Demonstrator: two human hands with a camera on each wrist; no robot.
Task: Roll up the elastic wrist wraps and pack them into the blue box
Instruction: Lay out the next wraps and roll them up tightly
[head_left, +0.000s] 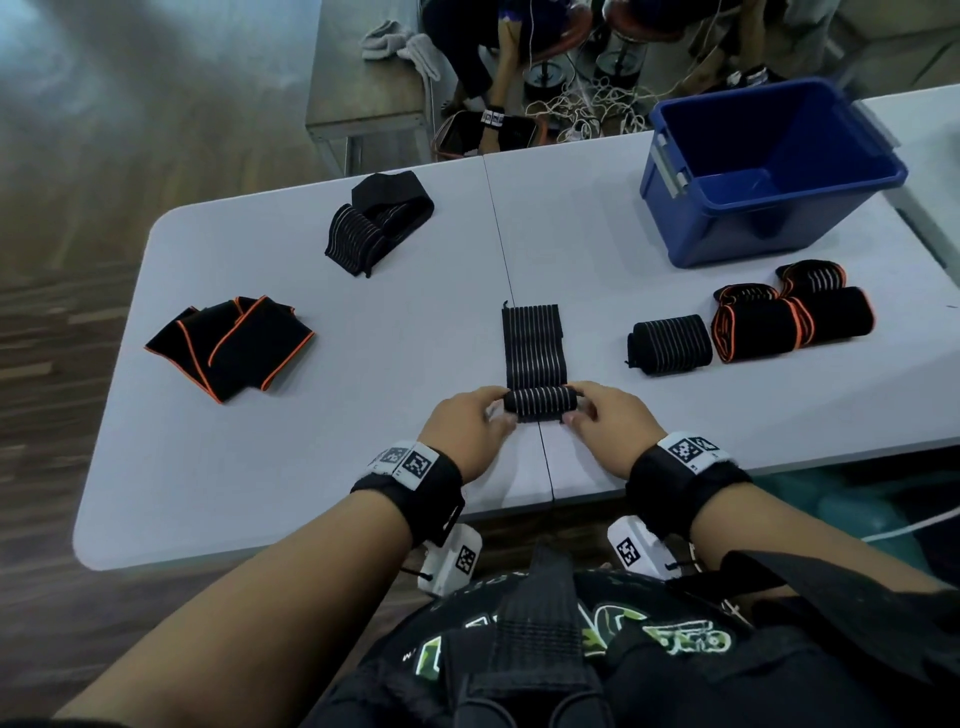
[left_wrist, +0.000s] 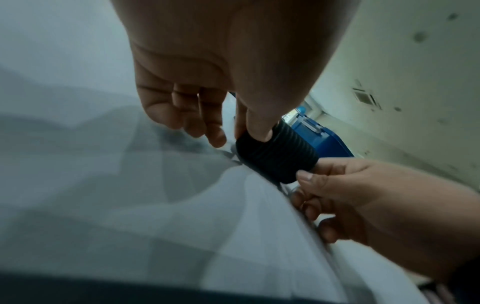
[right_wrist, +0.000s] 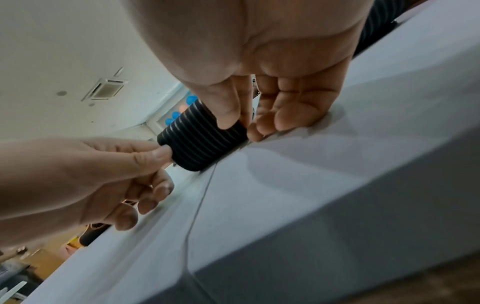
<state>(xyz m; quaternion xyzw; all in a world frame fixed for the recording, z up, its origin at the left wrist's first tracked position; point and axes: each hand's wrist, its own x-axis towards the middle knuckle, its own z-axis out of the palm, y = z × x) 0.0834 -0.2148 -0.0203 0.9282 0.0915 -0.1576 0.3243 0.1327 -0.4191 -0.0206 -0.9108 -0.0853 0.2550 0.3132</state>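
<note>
A: Wrap status? Where's the striped wrist wrap (head_left: 535, 358) rel. to the hands?

B: Dead centre on the white table (head_left: 311, 467), right on the seam. Rolled part (head_left: 540, 404) sits between both hands; flat tail runs off to 12 o'clock, away from the person. So roll axis goes 9-to-3, strip's long axis 6-to-12.

A: Hands?

B: Left hand (head_left: 467, 428) pinches the roll's 9 o'clock end, thumb on top, per the left wrist cam (left_wrist: 259, 123). Right hand (head_left: 610, 421) pinches the 3 o'clock end, thumb and forefinger on the ribbed edge (right_wrist: 226, 115). Both narrow, both equally near. Neither has the edge.

A: Next move, then?

B: My guess: keep turning it fwd toward 12, along the tail. Roughly over half the strip looks unrolled yet. Needs even push both ends or it'll cone.

A: And the blue box (head_left: 691, 176)?

B: At approx. 1–2 o'clock, far side of the table, open, looks empty from here. Right hand is the nearer one for the drop. Finished rolls (head_left: 670, 343) sit at 3 o'clock, between hands and box; unrolled ones out at 10–11 o'clock.
</note>
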